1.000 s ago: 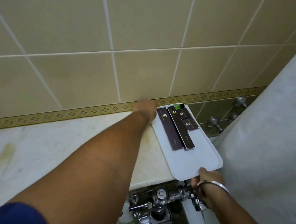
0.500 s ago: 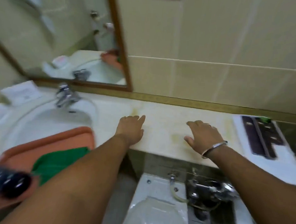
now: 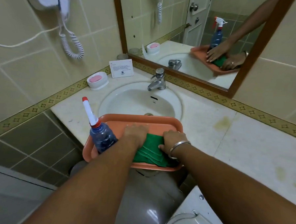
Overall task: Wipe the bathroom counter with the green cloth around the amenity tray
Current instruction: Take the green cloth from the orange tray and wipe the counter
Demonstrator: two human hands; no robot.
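Observation:
The folded green cloth (image 3: 150, 151) lies in an orange plastic tray (image 3: 140, 118) that rests across the front of the sink. My left hand (image 3: 136, 134) lies flat, fingers stretched, over the cloth's left part and the tray floor. My right hand (image 3: 173, 141), with a metal bangle at the wrist, has its fingers curled on the cloth's right edge. The pale marble counter (image 3: 244, 147) stretches to the right with yellowish stains. The amenity tray is out of view.
A blue spray bottle (image 3: 101, 138) with a white and red nozzle stands in the orange tray's left corner. Behind are the white basin (image 3: 139, 101), a chrome tap (image 3: 158, 80), a pink soap dish (image 3: 97, 80), a card (image 3: 121, 68) and a framed mirror (image 3: 182, 24). A toilet (image 3: 198, 219) sits below right.
My view swung left from the amenity tray to the sink. Both hands left the counter edge and came down onto the green cloth in the orange tray.

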